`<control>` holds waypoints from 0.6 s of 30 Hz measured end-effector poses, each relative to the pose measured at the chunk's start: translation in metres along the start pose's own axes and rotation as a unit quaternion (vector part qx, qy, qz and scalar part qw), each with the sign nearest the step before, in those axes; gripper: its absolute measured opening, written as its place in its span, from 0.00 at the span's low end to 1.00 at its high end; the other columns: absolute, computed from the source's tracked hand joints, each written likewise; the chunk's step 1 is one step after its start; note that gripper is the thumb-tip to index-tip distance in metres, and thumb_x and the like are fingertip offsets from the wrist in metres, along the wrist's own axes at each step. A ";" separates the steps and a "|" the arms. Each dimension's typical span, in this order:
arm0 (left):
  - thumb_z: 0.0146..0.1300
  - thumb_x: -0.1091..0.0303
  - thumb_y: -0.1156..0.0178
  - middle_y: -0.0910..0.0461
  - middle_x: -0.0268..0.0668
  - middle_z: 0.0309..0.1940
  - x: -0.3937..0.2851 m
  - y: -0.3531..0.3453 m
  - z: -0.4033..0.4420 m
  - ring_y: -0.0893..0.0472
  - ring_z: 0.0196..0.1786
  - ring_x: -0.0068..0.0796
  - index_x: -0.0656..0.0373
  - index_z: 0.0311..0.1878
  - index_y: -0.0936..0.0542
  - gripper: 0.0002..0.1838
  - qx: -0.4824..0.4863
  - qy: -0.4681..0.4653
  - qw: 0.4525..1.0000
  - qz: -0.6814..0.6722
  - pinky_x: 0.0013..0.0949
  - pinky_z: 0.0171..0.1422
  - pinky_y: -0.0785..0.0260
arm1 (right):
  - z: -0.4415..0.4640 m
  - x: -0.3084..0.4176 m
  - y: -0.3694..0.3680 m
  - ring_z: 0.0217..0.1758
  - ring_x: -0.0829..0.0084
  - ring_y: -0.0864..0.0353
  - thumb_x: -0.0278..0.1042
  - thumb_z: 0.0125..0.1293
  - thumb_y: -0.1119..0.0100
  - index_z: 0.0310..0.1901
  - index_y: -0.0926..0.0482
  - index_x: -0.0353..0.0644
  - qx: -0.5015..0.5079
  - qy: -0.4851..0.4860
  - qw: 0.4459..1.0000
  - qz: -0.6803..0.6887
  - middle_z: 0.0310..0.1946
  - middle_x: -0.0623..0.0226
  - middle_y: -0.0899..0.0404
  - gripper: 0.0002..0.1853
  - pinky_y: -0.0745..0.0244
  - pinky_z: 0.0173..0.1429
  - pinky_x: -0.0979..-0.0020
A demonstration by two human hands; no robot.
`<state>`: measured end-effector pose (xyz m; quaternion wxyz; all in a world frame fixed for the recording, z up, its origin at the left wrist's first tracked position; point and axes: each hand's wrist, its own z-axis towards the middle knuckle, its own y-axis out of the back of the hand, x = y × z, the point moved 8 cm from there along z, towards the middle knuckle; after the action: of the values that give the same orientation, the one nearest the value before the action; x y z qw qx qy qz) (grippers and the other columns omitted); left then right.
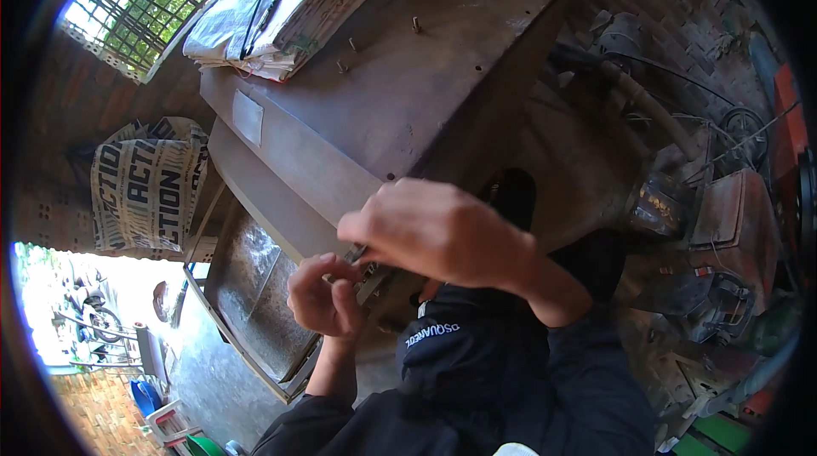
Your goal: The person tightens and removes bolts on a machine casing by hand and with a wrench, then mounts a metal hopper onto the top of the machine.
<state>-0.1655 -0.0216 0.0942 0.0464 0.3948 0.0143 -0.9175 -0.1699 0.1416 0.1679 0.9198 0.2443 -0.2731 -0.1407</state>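
Observation:
Both hands are close together at the near lower corner of a large brown metal housing. My right hand is closed, its fingers bent down around a small dark metal piece whose kind I cannot make out. Just below and left of it, my left hand is curled, with thumb and fingers drawn together. What it pinches is hidden by the fingers. Small metal parts show between the hands at the housing's edge, partly covered. A rusty metal tray lies below the housing, left of my left hand.
Folded white sacks with a dark thin item lie on the housing, near upright bolts. A printed sack hangs at left. Red machinery and cables crowd the right. A blue basin stands lower left.

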 end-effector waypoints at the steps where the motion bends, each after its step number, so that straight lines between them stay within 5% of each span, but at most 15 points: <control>1: 0.65 0.57 0.37 0.23 0.39 0.24 -0.005 0.000 0.000 0.23 0.24 0.25 0.67 0.44 0.25 0.19 -0.001 -0.026 0.999 0.034 0.24 0.29 0.33 | -0.001 0.004 -0.010 0.36 0.68 0.20 0.27 0.57 0.36 0.45 0.27 0.40 0.033 0.009 0.999 -0.016 0.33 0.64 0.23 0.15 0.26 0.38 0.70; 7: 0.58 0.68 0.34 0.24 0.39 0.19 -0.008 -0.002 -0.019 0.23 0.21 0.29 0.61 0.35 0.25 0.10 0.072 -0.107 0.957 0.259 0.28 0.27 0.33 | -0.031 0.008 -0.039 0.37 0.69 0.17 0.28 0.61 0.38 0.46 0.29 0.41 -0.010 0.030 0.998 -0.062 0.30 0.64 0.21 0.13 0.21 0.44 0.70; 13: 0.52 0.76 0.35 0.23 0.38 0.21 -0.002 -0.016 -0.027 0.23 0.20 0.30 0.60 0.35 0.24 0.08 0.154 -0.048 0.946 0.282 0.28 0.27 0.31 | -0.055 0.007 -0.051 0.38 0.68 0.17 0.29 0.61 0.37 0.47 0.27 0.40 0.005 0.033 0.995 -0.093 0.33 0.62 0.19 0.14 0.21 0.47 0.69; 18: 0.58 0.75 0.37 0.22 0.41 0.20 0.012 -0.032 -0.043 0.21 0.20 0.35 0.62 0.37 0.23 0.06 0.220 0.014 0.942 0.254 0.33 0.25 0.30 | -0.087 -0.006 -0.043 0.47 0.63 0.19 0.28 0.59 0.35 0.49 0.27 0.39 0.009 -0.047 0.998 -0.047 0.49 0.57 0.22 0.18 0.22 0.50 0.64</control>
<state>-0.1453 0.0125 0.0554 0.1900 0.3984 -0.2882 -0.8498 -0.1302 0.1404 0.0793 0.8962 0.2581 -0.3053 -0.1923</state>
